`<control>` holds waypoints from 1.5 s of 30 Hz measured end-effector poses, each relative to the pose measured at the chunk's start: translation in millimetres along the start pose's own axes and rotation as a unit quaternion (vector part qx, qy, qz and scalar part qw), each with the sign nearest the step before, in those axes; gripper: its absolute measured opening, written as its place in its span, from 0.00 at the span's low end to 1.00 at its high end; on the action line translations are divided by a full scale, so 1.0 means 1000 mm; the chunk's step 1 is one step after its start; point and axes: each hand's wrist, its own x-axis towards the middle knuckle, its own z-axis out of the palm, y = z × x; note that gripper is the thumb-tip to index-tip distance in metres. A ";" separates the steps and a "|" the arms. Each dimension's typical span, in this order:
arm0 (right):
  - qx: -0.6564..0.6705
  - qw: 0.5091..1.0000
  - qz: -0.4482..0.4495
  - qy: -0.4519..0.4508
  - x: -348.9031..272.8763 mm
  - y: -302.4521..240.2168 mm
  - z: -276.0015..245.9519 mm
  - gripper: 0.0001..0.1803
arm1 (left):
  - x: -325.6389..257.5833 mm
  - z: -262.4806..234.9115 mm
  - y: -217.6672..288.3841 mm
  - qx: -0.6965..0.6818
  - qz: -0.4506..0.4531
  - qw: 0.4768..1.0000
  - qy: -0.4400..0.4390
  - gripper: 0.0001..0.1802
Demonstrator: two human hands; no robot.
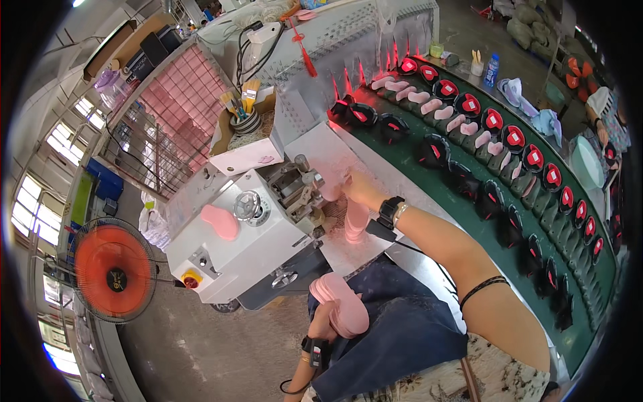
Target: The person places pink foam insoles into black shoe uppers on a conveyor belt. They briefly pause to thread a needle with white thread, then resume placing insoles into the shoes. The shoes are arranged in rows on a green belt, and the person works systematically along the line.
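Note:
A thick stack of pink insoles (339, 305) rests over my lap, with my left hand (323, 323) closed round its near side. At the head of a white bench machine (234, 251), my right hand (364, 190) has its fingers closed on the edge of a single pink insole (329, 185). That insole lies against the machine's metal rollers (311, 179), and its far end is hard to make out. Just below my right wrist, a second pile of pink insoles (356, 224) stands on the metal table (365, 248). Another loose insole (220, 222) lies on the machine's top beside a round knob.
To the right runs a green conveyor (429, 177) with rows of dark shoes and pink insoles. An orange fan (115, 273) stands at left. A box of brushes (248, 134) sits behind the machine. A co-worker (606, 124) is at the far right.

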 end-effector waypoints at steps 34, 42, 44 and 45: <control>-0.168 0.772 0.249 0.561 -0.292 0.271 -0.465 0.17 | 0.049 -0.006 -0.010 0.012 -0.226 0.972 0.069 0.30; 0.008 0.949 -0.093 0.301 -0.147 0.092 -0.224 0.08 | 0.035 0.027 -0.021 0.121 -0.012 0.991 0.061 0.25; 0.059 0.995 0.005 0.081 -0.170 0.064 -0.130 0.18 | 0.041 0.039 -0.018 0.181 0.016 0.983 0.036 0.24; 0.010 0.998 -0.051 0.038 -0.189 0.041 -0.098 0.20 | 0.047 0.039 -0.014 0.219 0.002 0.973 0.074 0.24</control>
